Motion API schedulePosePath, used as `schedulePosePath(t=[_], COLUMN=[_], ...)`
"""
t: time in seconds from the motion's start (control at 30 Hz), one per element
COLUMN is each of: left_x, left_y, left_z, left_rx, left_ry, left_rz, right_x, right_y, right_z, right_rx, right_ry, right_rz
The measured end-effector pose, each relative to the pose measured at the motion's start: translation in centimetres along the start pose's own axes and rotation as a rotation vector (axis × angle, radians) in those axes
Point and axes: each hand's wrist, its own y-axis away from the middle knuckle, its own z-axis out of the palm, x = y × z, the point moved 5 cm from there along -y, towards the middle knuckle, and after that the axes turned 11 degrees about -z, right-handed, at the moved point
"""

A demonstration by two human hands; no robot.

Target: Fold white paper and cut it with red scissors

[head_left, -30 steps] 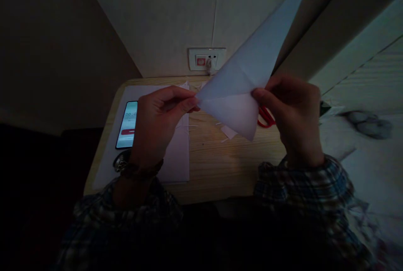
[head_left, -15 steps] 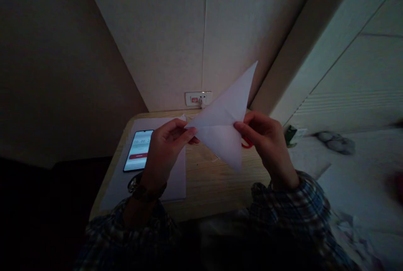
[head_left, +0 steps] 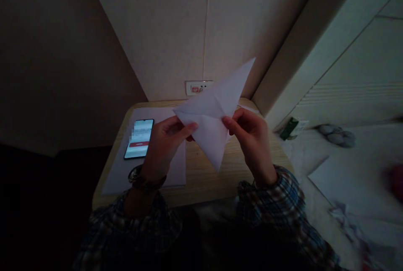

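A folded sheet of white paper (head_left: 209,113), roughly triangular with creases meeting near its middle, is held up above the small table. My left hand (head_left: 168,139) pinches its lower left edge, thumb on the near face and fingers behind. On the other side, my right hand (head_left: 250,132) grips the right edge between thumb and fingers. One long point of the paper rises to the upper right, another hangs down between the hands. The fingers behind the paper are mostly hidden.
Under the paper stands a wooden table (head_left: 201,174). A lit phone (head_left: 139,139) lies on white sheets (head_left: 174,172) at its left. Behind is a wall socket (head_left: 192,88). To the right are a green-and-white box (head_left: 291,128), grey slippers (head_left: 336,135) and papers (head_left: 349,183) on the floor.
The paper has shifted left and tilted, its lower point swinging left. My right hand has moved left with it, and my left thumb lies further over the paper. The view has shifted slightly.
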Motion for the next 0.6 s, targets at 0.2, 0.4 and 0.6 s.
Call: schedulePosePath(t=[0.2, 0.4, 0.6], left_x=[-0.8, -0.8, -1.6], left_y=[-0.4, -0.5, -0.5], left_z=[0.1, 0.0, 0.9], left_rx=[-0.057, -0.016, -0.119], left_ry=[-0.019, -0.053, -0.106], left_rz=[0.012, 0.073, 0.000], right_x=[0.6, 0.5, 0.8], right_y=[-0.1, -0.1, 0.0], right_z=[0.2, 0.6, 0.3], right_rx=[0.091, 0.124, 0.152], right_ry=[-0.003, -0.002, 0.053], right_rz=[-0.039, -0.071, -0.083])
